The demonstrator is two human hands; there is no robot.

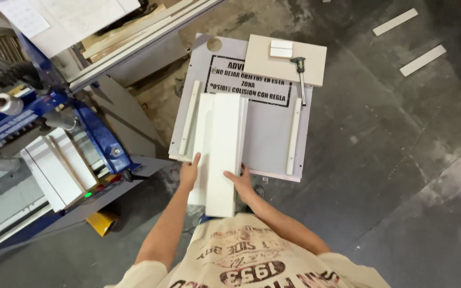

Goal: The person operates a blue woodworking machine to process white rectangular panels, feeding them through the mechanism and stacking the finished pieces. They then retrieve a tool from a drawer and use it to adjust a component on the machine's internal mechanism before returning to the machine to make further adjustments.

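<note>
From the head camera I saw both hands on a stack of long white panels (pixel 222 152) that lay lengthwise across the near edge of the grey desk (pixel 265 144), its near end overhanging that edge toward my chest. My left hand (pixel 190 173) pressed flat against the stack's left side, fingers extended; my right hand (pixel 241 182) gripped the stack's right side near the overhanging end, fingers curled around the edge. The desk's right half lay bare, flanked by a thin white strip (pixel 293 136) standing close to its right edge, and another thin strip (pixel 189 117) ran just left of the stack. At the far edge a beige board (pixel 310 66) sat over the printed warning sign (pixel 249 85), carrying a small white block (pixel 281 49) and the head of a caliper (pixel 300 74) whose blade reached down over the sign. I saw no containers. To the left a blue machine (pixel 89 125) crowded in, with white panels (pixel 54 168) stacked on its bed and a green light (pixel 87 194) lit beside them; a yellow part (pixel 101 221) showed under it. The concrete floor (pixel 401 176) to the right lay wide and open, with loose white offcuts (pixel 422 60) well away from the desk.
</note>
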